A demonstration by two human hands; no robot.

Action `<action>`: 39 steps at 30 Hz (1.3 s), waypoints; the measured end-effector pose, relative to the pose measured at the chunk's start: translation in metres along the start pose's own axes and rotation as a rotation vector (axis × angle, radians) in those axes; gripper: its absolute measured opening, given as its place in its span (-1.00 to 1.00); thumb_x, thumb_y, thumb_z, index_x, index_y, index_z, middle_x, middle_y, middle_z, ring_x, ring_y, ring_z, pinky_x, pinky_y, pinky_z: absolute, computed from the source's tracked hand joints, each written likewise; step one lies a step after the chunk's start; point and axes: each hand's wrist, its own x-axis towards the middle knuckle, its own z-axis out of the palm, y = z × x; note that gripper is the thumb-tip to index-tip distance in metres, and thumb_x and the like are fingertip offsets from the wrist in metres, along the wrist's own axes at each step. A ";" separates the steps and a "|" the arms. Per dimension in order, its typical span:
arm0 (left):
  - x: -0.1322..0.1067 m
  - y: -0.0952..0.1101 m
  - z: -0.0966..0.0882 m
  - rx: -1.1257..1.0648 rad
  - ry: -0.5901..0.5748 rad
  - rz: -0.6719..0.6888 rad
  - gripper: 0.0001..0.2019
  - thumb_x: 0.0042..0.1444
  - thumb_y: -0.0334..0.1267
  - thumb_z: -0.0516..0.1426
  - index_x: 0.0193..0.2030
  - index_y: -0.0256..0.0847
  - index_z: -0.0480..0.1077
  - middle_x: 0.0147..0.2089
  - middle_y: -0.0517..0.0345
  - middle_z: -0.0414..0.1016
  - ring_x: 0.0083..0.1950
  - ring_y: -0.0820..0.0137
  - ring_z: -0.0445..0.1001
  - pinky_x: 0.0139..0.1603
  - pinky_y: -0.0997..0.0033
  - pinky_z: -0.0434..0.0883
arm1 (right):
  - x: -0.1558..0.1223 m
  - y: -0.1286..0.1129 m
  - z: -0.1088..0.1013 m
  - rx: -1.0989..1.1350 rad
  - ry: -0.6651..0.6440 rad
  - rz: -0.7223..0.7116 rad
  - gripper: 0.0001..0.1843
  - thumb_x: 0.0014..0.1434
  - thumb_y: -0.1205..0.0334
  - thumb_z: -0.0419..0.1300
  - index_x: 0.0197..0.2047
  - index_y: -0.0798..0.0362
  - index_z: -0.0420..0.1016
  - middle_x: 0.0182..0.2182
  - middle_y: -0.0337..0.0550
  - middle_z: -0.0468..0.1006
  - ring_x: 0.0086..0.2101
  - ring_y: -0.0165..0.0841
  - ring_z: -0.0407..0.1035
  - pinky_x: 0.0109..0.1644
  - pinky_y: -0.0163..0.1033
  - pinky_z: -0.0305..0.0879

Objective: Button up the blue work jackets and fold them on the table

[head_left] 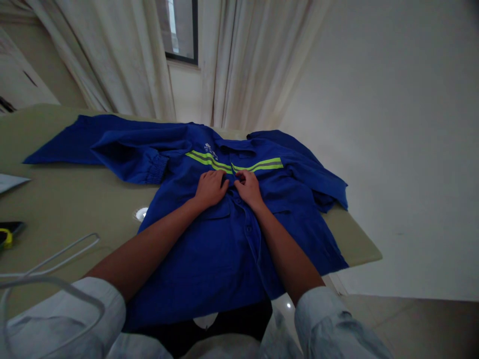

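Blue jacket (190, 249): matt cloth, wrinkly. Cuff (157, 166): bunched, bumpy cloth. Bench (112, 192): smooth, shiny. Curtains (262, 55): matt cloth, wavy folds. Wall (392, 129): smooth, matt.

Head view; faces forward, down over jacket (209, 244); near.

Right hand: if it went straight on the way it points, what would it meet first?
Probably the yellow-green stripe on the blue jacket, just past the right hand; depth is unclear.
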 end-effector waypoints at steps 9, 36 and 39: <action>-0.009 -0.002 0.008 0.091 -0.137 -0.013 -0.47 0.34 0.00 0.02 0.33 -0.19 0.43 0.48 -0.28 0.32 0.54 -0.20 0.15 0.52 -0.37 -0.12 | -0.007 -0.008 -0.011 -0.166 -0.016 0.032 -0.76 0.38 0.30 0.11 -0.07 0.04 0.62 -0.11 -0.02 0.62 -0.02 -0.24 0.48 0.22 -0.11 0.39; 0.044 -0.009 0.011 0.380 -0.293 0.082 -0.46 0.31 -0.36 -0.05 0.36 -0.06 0.45 0.35 -0.09 0.49 0.32 -0.07 0.43 0.27 -0.19 0.28 | 0.001 -0.035 -0.013 -0.470 -0.172 0.236 -0.62 0.35 -0.06 0.20 0.07 0.01 0.52 0.12 0.01 0.47 -0.02 -0.11 0.52 0.05 0.00 0.51; 0.046 -0.008 0.010 0.377 -0.280 0.078 -0.47 0.32 -0.35 -0.06 0.36 -0.07 0.43 0.34 -0.11 0.51 0.28 -0.10 0.46 0.22 -0.21 0.33 | 0.001 -0.033 -0.010 -0.440 -0.142 0.230 -0.62 0.38 -0.07 0.15 0.10 -0.01 0.49 0.12 0.00 0.47 -0.03 -0.09 0.54 0.03 0.03 0.53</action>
